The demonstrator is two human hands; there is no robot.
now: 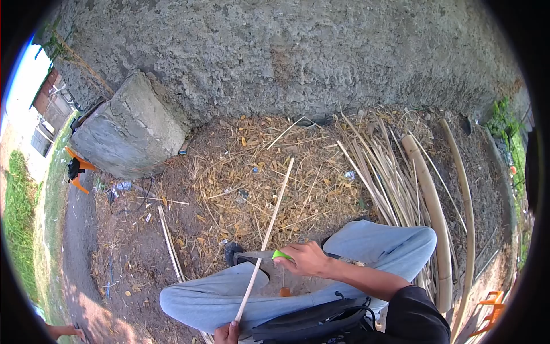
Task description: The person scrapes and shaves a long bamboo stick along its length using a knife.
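My left hand is closed round the lower end of a long pale bamboo strip, which slants up and away over my lap. My right hand is wrapped round the bright green handle of a knife. Its grey blade points left and meets the strip near the middle, between my knees. Whether the edge is biting into the strip I cannot tell. Grey trousers cover my bent legs on both sides, and a dark bag rests on my lap.
A pile of split bamboo strips lies to the right, beside thick bamboo poles. More strips lie on the left. A concrete block stands against the rough wall. Dry leaves and shavings cover the ground.
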